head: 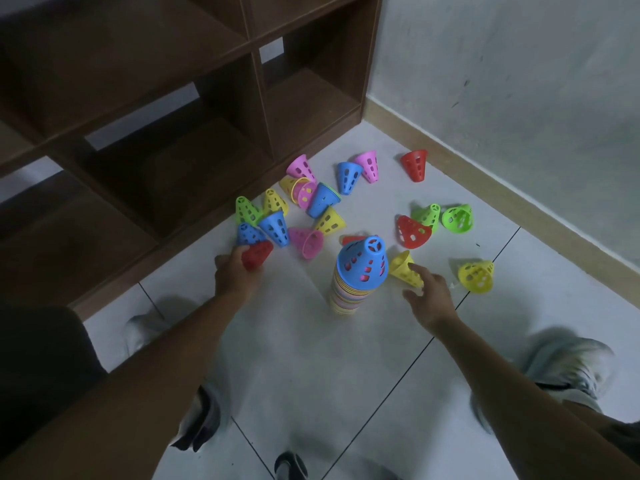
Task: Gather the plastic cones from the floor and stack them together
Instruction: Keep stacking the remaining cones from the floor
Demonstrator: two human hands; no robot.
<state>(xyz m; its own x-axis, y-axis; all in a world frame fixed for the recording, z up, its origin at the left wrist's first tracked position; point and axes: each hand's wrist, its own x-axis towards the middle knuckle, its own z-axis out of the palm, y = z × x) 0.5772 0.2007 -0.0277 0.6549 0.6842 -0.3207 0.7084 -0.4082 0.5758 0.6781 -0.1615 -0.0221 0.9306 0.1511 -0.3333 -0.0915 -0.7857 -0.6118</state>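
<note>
A tall stack of cones (349,292) stands on the white tile floor, with a blue cone (363,261) on top. My left hand (233,275) grips a red cone (257,254) left of the stack. My right hand (427,296) hovers with relaxed fingers right of the stack, its fingertips beside a lying yellow cone (401,266). Several loose cones in pink, blue, green, yellow and red lie scattered beyond, such as a pink cone (306,241), a red cone (412,232) and a yellow cone (477,275).
A dark wooden shelf unit (194,109) with open compartments stands at the left and back. A pale wall with a skirting board (485,174) runs along the right. My shoes (568,368) are on the tiles at the bottom.
</note>
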